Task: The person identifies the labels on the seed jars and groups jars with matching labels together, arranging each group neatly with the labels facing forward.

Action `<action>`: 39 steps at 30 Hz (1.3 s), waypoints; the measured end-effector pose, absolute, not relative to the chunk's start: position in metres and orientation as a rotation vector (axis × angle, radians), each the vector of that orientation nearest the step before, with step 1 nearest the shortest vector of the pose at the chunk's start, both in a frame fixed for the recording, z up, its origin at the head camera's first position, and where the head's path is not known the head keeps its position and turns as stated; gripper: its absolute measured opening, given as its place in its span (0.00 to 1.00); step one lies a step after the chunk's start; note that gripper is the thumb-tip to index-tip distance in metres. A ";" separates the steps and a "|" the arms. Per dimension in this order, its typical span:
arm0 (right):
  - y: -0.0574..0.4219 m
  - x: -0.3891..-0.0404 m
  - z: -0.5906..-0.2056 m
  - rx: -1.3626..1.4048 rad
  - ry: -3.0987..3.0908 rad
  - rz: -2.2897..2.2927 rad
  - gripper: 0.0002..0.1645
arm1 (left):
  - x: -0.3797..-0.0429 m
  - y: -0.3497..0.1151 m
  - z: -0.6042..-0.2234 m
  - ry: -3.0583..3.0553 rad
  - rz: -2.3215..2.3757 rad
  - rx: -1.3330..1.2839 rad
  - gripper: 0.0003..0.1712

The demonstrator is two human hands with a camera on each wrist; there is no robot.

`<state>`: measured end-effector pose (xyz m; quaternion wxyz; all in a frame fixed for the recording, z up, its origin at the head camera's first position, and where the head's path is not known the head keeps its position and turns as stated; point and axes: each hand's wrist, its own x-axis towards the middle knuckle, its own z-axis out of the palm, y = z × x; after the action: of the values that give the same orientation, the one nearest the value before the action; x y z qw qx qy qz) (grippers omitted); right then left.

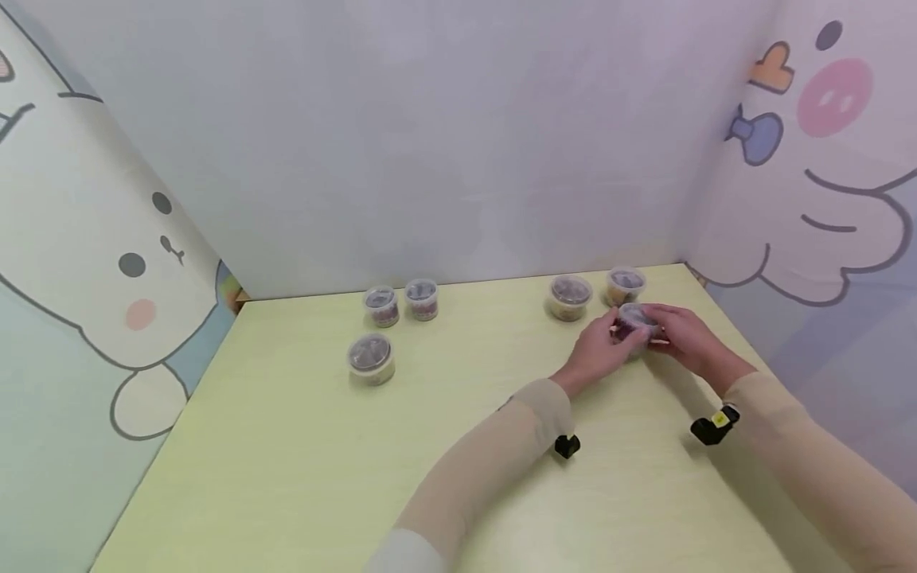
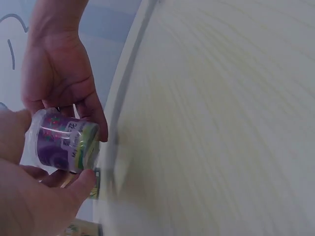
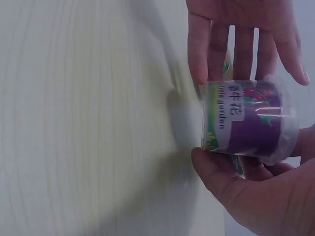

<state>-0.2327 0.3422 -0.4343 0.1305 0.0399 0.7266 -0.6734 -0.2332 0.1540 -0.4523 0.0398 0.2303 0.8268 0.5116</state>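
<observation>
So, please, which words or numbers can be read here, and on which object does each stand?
"little garden": on the label of the held cup.
"牛花": on that label; the character before it is unclear.
Print on the other five cups: too small or blurred to read.
Yellow sticker: too small to read.

The left sleeve [image 1: 487,461] is long and beige, with a pale grey section [image 1: 407,555] higher up; the right sleeve [image 1: 805,465] is beige too. A black left wrist camera [image 1: 567,446] and a blocky black right wrist camera [image 1: 708,432], marked with a yellow patch [image 1: 719,419], sit near the cuffs.
</observation>
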 end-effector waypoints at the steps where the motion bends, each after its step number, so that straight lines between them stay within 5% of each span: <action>1: 0.339 -0.231 -0.432 0.126 2.065 -1.993 0.27 | -0.233 0.149 -0.450 2.516 1.557 0.750 0.38; 4: 0.325 -0.226 -0.423 0.143 1.963 -2.048 0.19 | -0.234 0.133 -0.442 2.482 1.545 0.809 0.40; 25: 0.204 -0.237 -0.400 -0.257 1.746 -2.007 0.33 | -0.248 -0.036 -0.416 1.941 1.884 0.513 0.32; 39: 0.139 -0.254 -0.406 -0.214 1.681 -1.939 0.30 | -0.243 -0.085 -0.427 1.782 2.016 0.298 0.36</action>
<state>-0.2539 0.1390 -0.4065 0.2792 -0.0798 0.6269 -0.7230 -0.2433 -0.0848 -0.4272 0.2154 0.1075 0.6427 0.7273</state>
